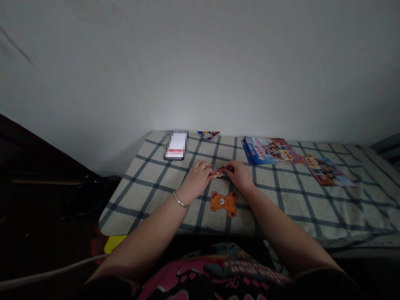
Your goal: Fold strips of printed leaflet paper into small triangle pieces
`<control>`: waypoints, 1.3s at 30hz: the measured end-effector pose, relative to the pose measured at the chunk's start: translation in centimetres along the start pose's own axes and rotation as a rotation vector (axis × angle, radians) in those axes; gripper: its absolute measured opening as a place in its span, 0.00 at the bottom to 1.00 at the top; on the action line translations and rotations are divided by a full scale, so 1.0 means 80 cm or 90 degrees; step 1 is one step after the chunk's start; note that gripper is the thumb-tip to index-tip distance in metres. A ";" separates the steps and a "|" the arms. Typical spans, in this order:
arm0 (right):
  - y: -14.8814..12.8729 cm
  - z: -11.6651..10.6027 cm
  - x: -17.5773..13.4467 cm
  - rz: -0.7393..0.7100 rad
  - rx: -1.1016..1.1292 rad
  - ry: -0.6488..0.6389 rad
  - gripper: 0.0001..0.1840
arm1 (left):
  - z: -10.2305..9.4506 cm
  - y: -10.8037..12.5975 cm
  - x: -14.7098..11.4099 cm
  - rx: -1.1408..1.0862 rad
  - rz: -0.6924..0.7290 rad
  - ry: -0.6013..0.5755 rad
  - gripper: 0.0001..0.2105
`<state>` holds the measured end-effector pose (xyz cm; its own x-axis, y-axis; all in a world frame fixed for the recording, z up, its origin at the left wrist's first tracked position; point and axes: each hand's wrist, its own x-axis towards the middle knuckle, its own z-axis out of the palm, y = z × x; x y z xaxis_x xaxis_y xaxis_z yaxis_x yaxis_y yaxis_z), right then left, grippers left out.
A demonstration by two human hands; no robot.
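Printed shirt [206, 277] sits nearest; phone [176, 145] and leaflets [270, 151] flank the hands [198, 177] [240, 176].

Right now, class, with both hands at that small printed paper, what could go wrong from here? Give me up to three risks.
1. The small printed paper sits between the left hand and right hand; uneven pulling might tear or skew it.
2. The phone lies beyond the left hand, so a forward reach could bump it.
3. The leaflet stack has uneven edges; a sideways brush might spread it.
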<state>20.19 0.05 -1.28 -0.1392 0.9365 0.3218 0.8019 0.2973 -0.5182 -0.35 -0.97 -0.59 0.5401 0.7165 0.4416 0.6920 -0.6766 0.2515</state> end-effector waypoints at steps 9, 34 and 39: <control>0.000 0.000 0.001 0.013 -0.003 -0.015 0.03 | -0.009 0.011 0.001 0.021 0.042 -0.035 0.09; 0.007 -0.029 -0.016 -0.074 0.068 -0.113 0.11 | -0.004 0.021 0.002 0.078 0.047 -0.054 0.09; 0.003 -0.025 -0.014 -0.094 0.062 -0.112 0.13 | -0.002 0.018 0.003 0.072 0.042 -0.047 0.08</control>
<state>21.69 -1.31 -0.18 -0.3566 0.8971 0.2610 0.7066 0.4417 -0.5528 0.66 -1.80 0.00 0.6176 0.6839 0.3883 0.7005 -0.7029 0.1238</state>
